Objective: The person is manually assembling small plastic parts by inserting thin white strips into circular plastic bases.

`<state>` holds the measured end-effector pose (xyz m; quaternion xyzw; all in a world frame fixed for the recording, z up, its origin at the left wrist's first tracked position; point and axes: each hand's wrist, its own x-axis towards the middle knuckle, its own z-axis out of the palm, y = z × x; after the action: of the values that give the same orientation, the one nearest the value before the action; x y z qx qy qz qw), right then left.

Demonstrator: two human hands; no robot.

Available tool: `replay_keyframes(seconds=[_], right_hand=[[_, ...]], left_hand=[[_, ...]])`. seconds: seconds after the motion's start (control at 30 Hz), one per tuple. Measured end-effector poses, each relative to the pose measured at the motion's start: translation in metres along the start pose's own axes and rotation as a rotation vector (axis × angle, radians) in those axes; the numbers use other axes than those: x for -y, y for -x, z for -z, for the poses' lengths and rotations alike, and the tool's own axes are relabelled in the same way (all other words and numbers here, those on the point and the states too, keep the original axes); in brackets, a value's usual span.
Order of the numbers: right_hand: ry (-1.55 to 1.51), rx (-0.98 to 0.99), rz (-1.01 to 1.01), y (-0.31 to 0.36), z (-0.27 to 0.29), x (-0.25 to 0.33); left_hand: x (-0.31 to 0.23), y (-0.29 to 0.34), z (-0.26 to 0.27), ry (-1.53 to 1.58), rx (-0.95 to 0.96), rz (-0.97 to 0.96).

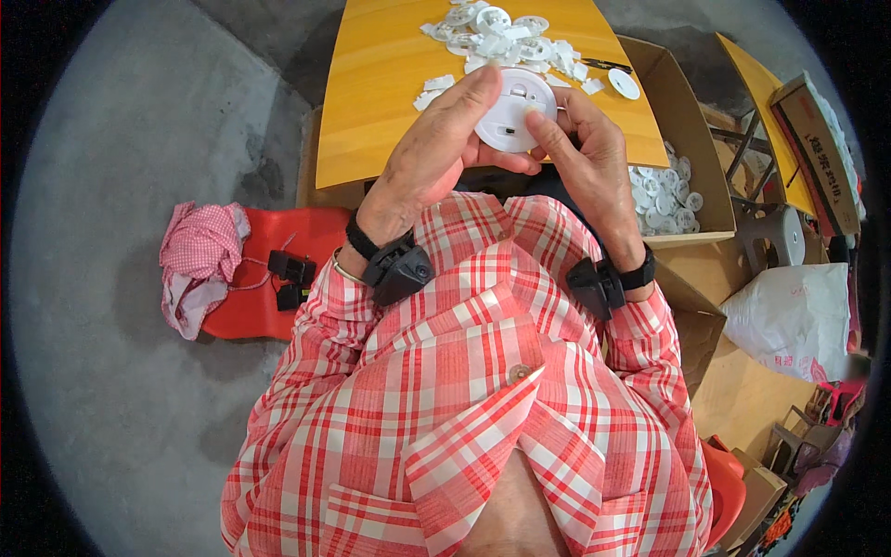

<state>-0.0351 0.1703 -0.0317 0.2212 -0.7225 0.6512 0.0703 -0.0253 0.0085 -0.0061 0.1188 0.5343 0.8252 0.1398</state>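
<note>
A round white plastic disc-shaped housing (506, 119) with small slots in its face is held up between both hands, over the near edge of the wooden table. My left hand (445, 130) grips its left side, thumb along the rim and fingers underneath. From the right, my right hand (585, 139) holds the disc too, its thumb pressing on the face near a slot. Behind the disc lies a pile of similar white plastic parts (534, 48). Dark pliers or snips (608, 65) rest beside a single white disc (624, 84).
The yellow wooden table (371, 102) stands ahead. An open cardboard box (701, 167) of white round parts sits to its right, with a white sack (789, 320) nearer. On the left, a red stool (255, 311) bears a checked cloth (204, 255) and a black device (292, 269).
</note>
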Motion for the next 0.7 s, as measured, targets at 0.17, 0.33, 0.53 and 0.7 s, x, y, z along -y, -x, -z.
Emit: replay_keyframes(seconds=[0.17, 0.33, 0.53, 0.7], right_hand=[[0.002, -0.069, -0.001, 0.005, 0.007, -0.003], [0.030, -0.047, -0.064, 0.011, 0.016, -0.006], [-0.077, -0.024, -0.082, 0.014, 0.014, -0.019], [-0.160, 0.008, -0.208, 0.025, 0.040, -0.028]], left_hand=[[0.004, 0.000, 0.005, -0.458, 0.007, -0.026], [0.005, -0.004, 0.007, -0.412, 0.116, 0.105], [0.007, -0.007, 0.010, -0.486, 0.164, 0.162], [0.014, -0.005, 0.018, -0.590, 0.195, 0.258]])
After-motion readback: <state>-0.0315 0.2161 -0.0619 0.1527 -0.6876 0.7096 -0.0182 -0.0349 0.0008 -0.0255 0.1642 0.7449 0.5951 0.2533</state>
